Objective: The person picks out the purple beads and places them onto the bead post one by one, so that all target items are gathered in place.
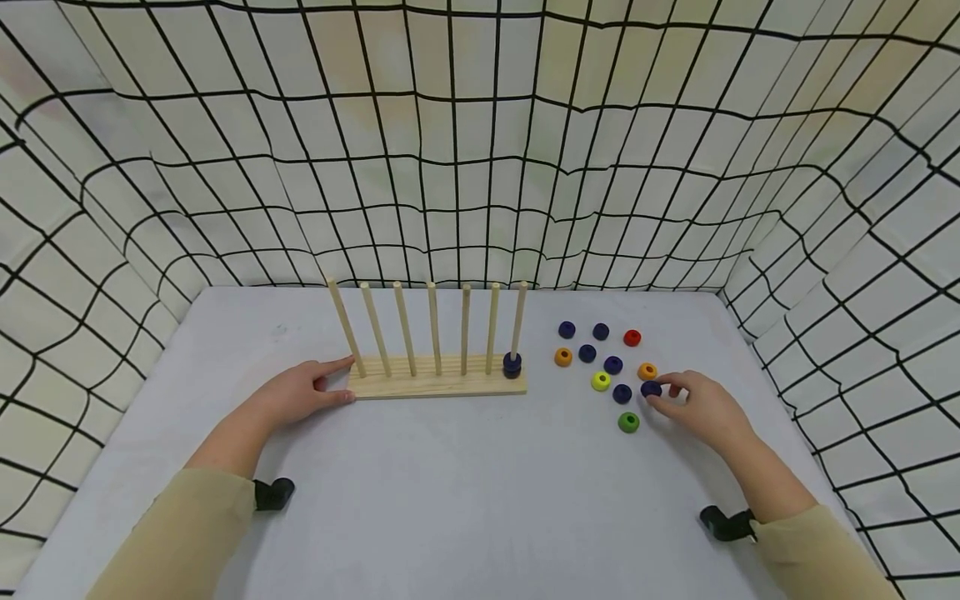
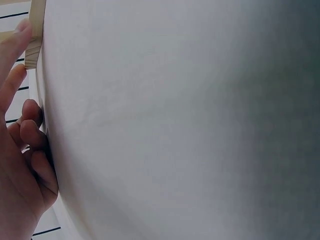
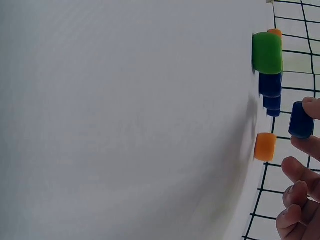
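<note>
A wooden peg rack (image 1: 438, 387) with a row of upright pegs stands on the table. Two dark blue beads are stacked on its rightmost peg. My left hand (image 1: 300, 393) holds the rack's left end between thumb and index finger; the left wrist view shows those fingertips at the corner of the wood (image 2: 34, 52). Between thumb and index finger, my right hand (image 1: 705, 408) pinches a dark blue bead (image 3: 301, 120), which the right wrist view shows raised off the table. Near that hand lie an orange bead (image 1: 647, 372), a green bead (image 1: 628, 422) and a blue bead (image 1: 622, 394).
More loose beads are scattered right of the rack: a red bead (image 1: 632, 338), a yellow bead (image 1: 601, 381), another orange bead (image 1: 563, 357) and several blue ones. Black netting (image 1: 491, 158) over white walls borders the white table (image 1: 465, 500) at the back and sides.
</note>
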`<state>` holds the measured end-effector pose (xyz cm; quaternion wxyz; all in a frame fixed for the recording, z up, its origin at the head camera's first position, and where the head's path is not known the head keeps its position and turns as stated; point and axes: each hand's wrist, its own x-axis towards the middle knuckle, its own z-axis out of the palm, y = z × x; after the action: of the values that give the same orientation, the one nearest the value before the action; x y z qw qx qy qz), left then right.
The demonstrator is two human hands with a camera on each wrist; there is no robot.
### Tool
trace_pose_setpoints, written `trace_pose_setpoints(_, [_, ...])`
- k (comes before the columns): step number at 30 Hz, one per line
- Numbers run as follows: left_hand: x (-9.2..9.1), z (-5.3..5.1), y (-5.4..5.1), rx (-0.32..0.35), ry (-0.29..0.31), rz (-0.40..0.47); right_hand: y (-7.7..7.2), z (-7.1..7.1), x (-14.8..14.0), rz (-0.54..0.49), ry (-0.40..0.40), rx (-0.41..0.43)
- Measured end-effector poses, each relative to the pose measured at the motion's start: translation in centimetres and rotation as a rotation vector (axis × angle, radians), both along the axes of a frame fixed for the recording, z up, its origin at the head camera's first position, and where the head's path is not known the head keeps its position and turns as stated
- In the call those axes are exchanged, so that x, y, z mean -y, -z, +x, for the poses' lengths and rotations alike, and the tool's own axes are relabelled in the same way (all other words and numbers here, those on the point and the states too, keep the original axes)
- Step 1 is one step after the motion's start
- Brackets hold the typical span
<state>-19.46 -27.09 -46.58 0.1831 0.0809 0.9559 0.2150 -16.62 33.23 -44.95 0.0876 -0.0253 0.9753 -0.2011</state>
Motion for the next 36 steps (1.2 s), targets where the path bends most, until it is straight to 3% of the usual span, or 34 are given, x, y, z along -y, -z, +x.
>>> trace_pose_setpoints(12, [0.0,0.2,-0.3,-0.011,0.012,0.013,-0.3,-0.2,2.0,-0.024,-0.021,-0.040])
trace_pose_setpoints(20, [0.0,0.3,-0.3,0.018,0.002,0.021,-0.1,-0.1,3.2,-0.056,-0.043,-0.073])
trace_pose_setpoints(36, [0.1,-0.1,0.1,0.009,-0.006,0.016,-1.0,-0.4,5.0,-0.069,-0.044,-0.096])
